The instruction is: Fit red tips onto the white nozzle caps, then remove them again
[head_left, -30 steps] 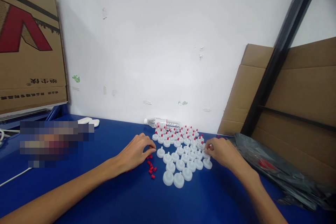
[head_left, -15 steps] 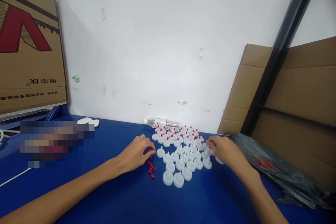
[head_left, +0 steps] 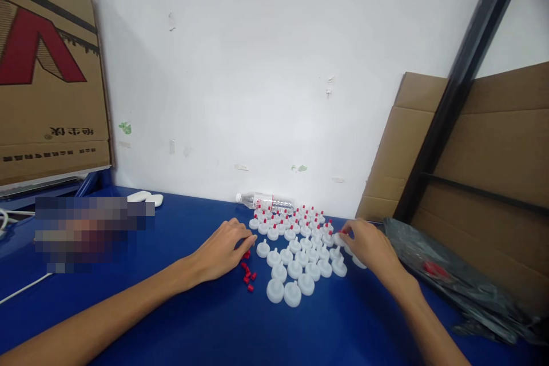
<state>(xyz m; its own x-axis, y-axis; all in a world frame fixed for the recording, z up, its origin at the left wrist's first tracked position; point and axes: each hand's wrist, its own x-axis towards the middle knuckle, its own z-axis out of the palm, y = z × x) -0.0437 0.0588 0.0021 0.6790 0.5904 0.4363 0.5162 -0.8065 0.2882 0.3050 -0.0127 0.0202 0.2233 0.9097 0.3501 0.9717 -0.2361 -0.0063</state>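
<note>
My right hand is closed in a pinch at the right end of a group of white nozzle lids. Between its fingertips a small red cap shows, on or just over the spout of a white lid. On the left, my left hand hovers low with thumb and forefinger brought together; whatever they may hold is hidden. Several loose red caps lie just below it on the blue table. Farther back, rows of white lids carry red caps, while the nearer lids have bare spouts.
A clear plastic bottle lies against the wall behind the lids. Grey plastic bags rest at the right, beside cardboard and a dark post. A large carton stands at left, above white objects and a blurred patch.
My left thumb and forefinger have straightened and shifted slightly up beside the nearest lid, uncovering more loose red caps. At my right fingertips a red cap now shows; that hand has barely moved.
</note>
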